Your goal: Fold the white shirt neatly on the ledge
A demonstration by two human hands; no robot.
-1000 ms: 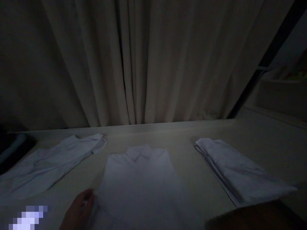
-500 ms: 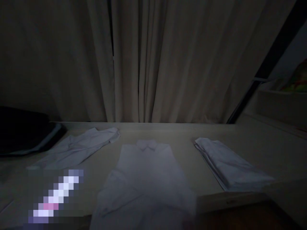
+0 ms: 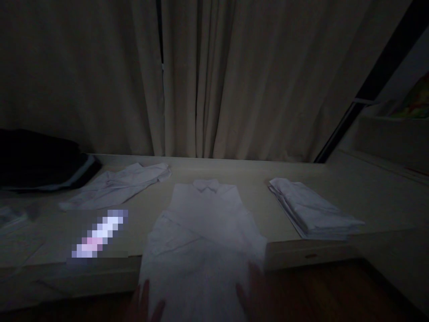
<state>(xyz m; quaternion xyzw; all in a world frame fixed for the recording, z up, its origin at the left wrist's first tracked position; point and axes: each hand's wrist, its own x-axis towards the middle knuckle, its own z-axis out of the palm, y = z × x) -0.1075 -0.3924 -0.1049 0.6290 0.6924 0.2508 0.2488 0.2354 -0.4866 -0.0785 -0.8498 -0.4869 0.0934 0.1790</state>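
A white collared shirt (image 3: pixel 204 223) lies flat on the pale table (image 3: pixel 254 210), collar away from me, its lower part hanging over the near edge. My left hand (image 3: pixel 145 304) is at the shirt's lower left side and my right hand (image 3: pixel 250 293) at its lower right, both at the hanging hem, fingers pointing up. The light is very dim, so the grip on the cloth is unclear.
A loose white shirt (image 3: pixel 117 188) lies at the left and a stack of folded white garments (image 3: pixel 310 210) at the right. A dark bag (image 3: pixel 40 163) sits at the far left. Curtains (image 3: pixel 214 76) hang behind the table. Wooden floor shows below.
The view has pulled back and down, so the table's near edge and the hanging hem now show. Both hands have come to the shirt's lower sides.
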